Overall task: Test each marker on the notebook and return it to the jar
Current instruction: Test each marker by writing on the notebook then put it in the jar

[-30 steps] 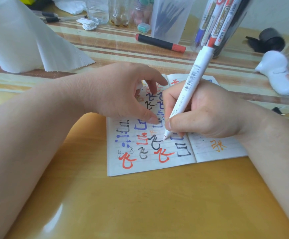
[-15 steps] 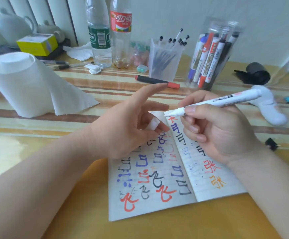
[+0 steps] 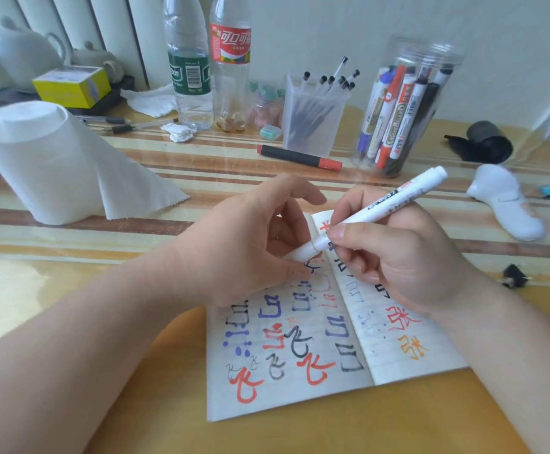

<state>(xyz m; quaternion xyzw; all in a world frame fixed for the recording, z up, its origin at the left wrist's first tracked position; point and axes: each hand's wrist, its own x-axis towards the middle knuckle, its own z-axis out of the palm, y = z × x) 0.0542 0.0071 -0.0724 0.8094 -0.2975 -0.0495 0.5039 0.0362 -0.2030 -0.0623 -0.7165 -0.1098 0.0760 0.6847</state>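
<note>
STEP: marker (image 3: 388,201) is apparently being capped at frame centre, above notebook (image 3: 299,381) | right hand (image 3: 398,257) is pinching marker near its tip | left hand (image 3: 254,244) is pinching cap (image 3: 301,252) against that tip | METHOD: keeping both coaxial, pushing until seated | jar (image 3: 408,106) is standing upper right.

Notebook (image 3: 299,371): white ruled pages; marks in red, blue, black, orange.
Marker (image 3: 394,201) above notebook: white barrel, black lettering, white cap (image 3: 301,252).
Loose marker (image 3: 299,157) beyond notebook: black, red cap.
Surface (image 3: 299,434): amber, brown-striped beyond notebook.
</note>
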